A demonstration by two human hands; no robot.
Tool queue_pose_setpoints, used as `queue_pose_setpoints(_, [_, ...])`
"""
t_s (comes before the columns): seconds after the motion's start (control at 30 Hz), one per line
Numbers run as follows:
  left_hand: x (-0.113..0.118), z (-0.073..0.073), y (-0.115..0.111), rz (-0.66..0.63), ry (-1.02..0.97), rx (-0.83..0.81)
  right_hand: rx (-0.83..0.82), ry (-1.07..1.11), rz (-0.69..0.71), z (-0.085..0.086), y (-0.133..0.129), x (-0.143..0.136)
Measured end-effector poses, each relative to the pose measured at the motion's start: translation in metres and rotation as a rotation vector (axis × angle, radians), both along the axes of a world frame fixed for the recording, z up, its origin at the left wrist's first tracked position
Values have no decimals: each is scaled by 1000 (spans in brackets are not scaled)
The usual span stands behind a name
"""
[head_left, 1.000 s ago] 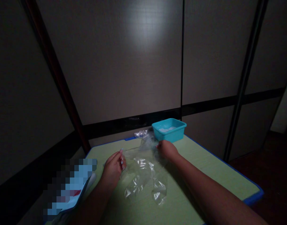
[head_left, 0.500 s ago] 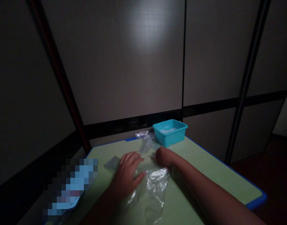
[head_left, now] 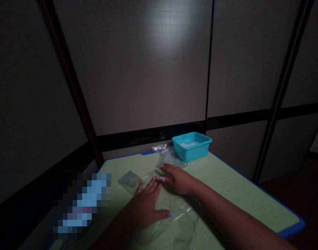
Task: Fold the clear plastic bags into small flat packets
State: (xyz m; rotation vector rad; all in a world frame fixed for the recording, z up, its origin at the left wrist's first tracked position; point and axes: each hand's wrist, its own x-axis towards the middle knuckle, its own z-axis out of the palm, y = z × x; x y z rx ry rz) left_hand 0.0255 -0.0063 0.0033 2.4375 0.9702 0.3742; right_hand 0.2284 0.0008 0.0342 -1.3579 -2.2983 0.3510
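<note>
A clear plastic bag [head_left: 186,222] lies spread on the light green tabletop under both of my hands. My left hand [head_left: 147,206] rests on it palm down, fingers stretched forward and thumb out to the right. Just beyond and to the right, my right hand [head_left: 178,178] is laid over the bag, its fingers extended and apart, pointing left. The fingertips of the two hands come close together at the middle of the bag. More clear plastic [head_left: 171,159] lies crumpled beyond my right hand.
A turquoise plastic basin [head_left: 192,149] with something whitish inside stands at the table's far corner. A blurred-out blue item [head_left: 88,201] lies along the left edge. The green table [head_left: 234,194] has a blue rim, and wardrobe panels [head_left: 148,86] rise behind it.
My right hand has opened from a closed shape and its fingers now reach left. My left hand has stayed about in place, flattening. The near part of the bag looks smoother.
</note>
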Motion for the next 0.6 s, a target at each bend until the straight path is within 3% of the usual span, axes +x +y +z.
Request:
queue_pose_setpoints(0.17, [-1, -12, 8, 311, -22, -6, -215, -167, 169, -12, -8, -10])
queue_pose_setpoints(0.23, [1, -11, 10, 473, -61, 64, -245, -202, 176, -14, -8, -11])
queue_pose_setpoints(0.3, [4, -4, 10, 536, -137, 158, -254, -207, 179, -14, -7, -11])
queue_pose_setpoints(0.37, [8, 5, 7, 427, -227, 215, -261, -213, 179, -13, -7, -11])
queue_pose_setpoints(0.5, [17, 15, -13, -23, -240, 93, -255, -234, 188, -14, -6, -11])
queue_pose_setpoints(0.6, [25, 11, -27, -97, -127, 22, -286, -281, 209, -16, -6, -11])
